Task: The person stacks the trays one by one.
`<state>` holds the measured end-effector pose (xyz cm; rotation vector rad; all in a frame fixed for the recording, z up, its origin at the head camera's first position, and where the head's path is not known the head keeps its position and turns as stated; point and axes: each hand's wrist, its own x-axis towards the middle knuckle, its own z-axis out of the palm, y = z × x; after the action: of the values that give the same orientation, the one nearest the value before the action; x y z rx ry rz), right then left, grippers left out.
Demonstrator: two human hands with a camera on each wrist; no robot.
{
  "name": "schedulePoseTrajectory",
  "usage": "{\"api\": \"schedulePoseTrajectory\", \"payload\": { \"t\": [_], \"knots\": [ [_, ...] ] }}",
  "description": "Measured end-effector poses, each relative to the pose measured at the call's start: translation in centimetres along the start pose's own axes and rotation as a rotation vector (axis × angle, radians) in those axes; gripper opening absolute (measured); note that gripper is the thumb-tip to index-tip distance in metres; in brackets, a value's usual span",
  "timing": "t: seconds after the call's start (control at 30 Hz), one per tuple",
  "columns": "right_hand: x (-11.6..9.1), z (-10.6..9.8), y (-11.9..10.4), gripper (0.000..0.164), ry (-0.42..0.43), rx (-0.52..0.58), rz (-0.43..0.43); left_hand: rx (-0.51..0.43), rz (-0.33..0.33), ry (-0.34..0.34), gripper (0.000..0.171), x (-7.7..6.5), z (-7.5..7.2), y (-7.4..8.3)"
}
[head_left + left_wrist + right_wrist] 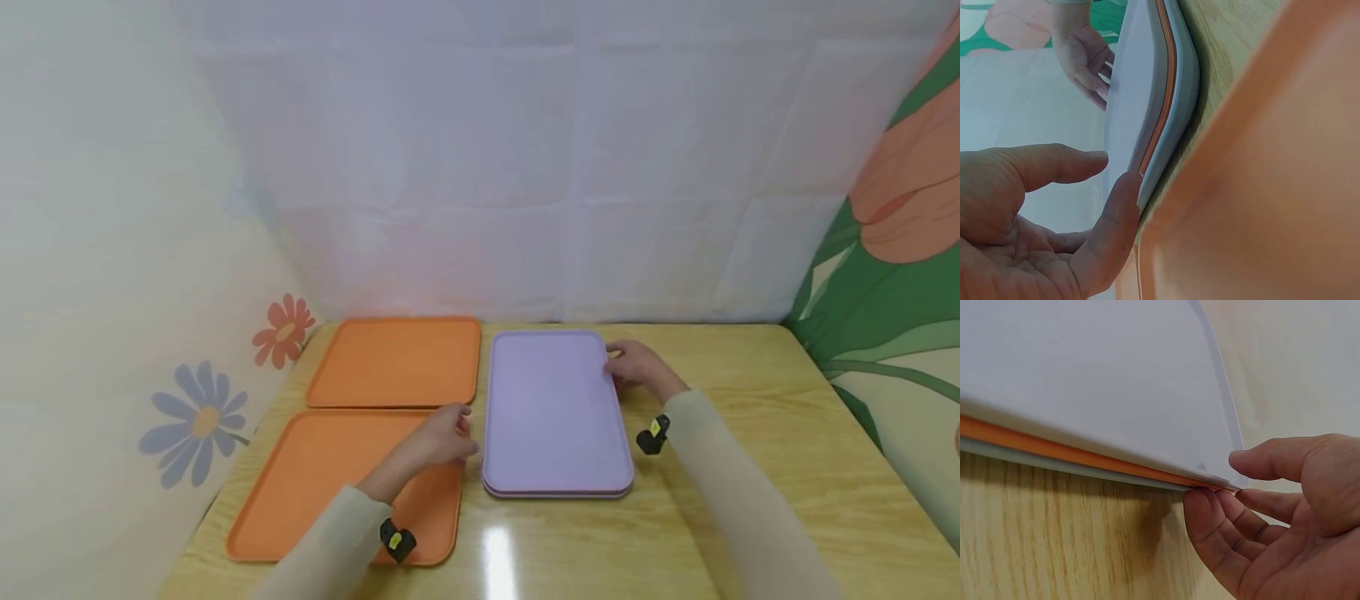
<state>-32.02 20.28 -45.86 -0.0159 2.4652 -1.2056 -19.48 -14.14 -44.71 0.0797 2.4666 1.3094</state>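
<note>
A stack of rectangular trays stands on the wooden table, with a light purple tray (pixel 557 412) on top. An orange tray (pixel 1054 449) shows as a thin band beneath it, above a paler tray (pixel 1186 81) at the bottom. At the stack's right side, my right hand (pixel 637 365) touches the edge with its fingertips, the thumb lying over the rim without plainly pressing. My left hand (pixel 438 437) hovers over the near orange tray (pixel 330 467), thumb and fingers spread apart. Its index fingertip (pixel 1125 187) is at the stack's left edge; contact is hard to tell.
Behind the near orange tray lies another orange tray (pixel 397 362), close to the back edge. Wooden tabletop (pixel 757 433) extends to the right of the stack. A white cloth (pixel 525 167) hangs behind the table, and flower-printed cloths (pixel 900 333) flank it.
</note>
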Motion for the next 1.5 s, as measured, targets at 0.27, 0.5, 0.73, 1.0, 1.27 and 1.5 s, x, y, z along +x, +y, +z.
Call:
{"api": "schedulePoseTrajectory", "payload": {
  "t": [0.27,0.5,0.73,1.0,1.27,1.5],
  "knots": [
    [-1.4,0.5,0.3,0.063,-0.014,-0.027,-0.022,0.096,-0.008,0.027,0.064,-1.0,-2.7,-0.7],
    [-2.4,1.1,0.8,0.064,-0.017,-0.022,-0.037,0.161,-0.007,0.051,0.066,-2.0,-5.3,-1.9],
    [-3.7,1.4,0.8,0.065,-0.041,0.007,-0.021,0.136,-0.012,0.05,0.065,-3.5,-7.9,-3.2],
    [-4.3,2.7,1.3,0.066,-0.028,0.018,0.015,0.132,-0.044,0.065,0.068,-5.7,-11.2,-4.8],
    [-4.5,3.0,1.8,0.067,-0.027,0.028,0.041,0.214,-0.09,0.121,0.068,-6.4,-14.8,-8.3],
    [-5.1,3.0,2.1,0.065,-0.036,0.039,0.043,0.355,-0.07,0.174,0.068,-7.2,-17.0,-10.8]
  ]
}}
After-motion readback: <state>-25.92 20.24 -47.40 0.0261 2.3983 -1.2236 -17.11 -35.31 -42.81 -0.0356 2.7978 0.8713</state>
